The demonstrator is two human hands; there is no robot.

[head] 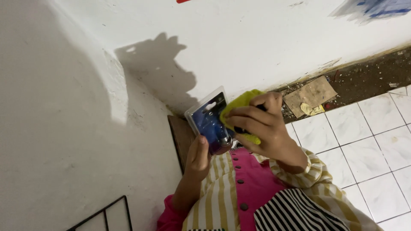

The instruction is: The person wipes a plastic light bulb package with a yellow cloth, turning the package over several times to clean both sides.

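Right now the left hand (198,157) is gripping the lower end of a clear plastic package (208,119), its long axis slanting up toward the wall. The right hand (257,126), closed around a yellow cloth (239,102), is pressing against the package's right side.

The left hand (198,157) and right hand (262,126) work close against the chest, crowded around a clear blister pack (208,117) and a yellow-green cloth (239,105). White walls (64,107) meet in a corner just beside them and shut off that side. The white tiled floor (364,141) lies open, apart from cardboard scraps (310,95) along the dirty wall base. A black wire rack (107,214) edges the lower corner.
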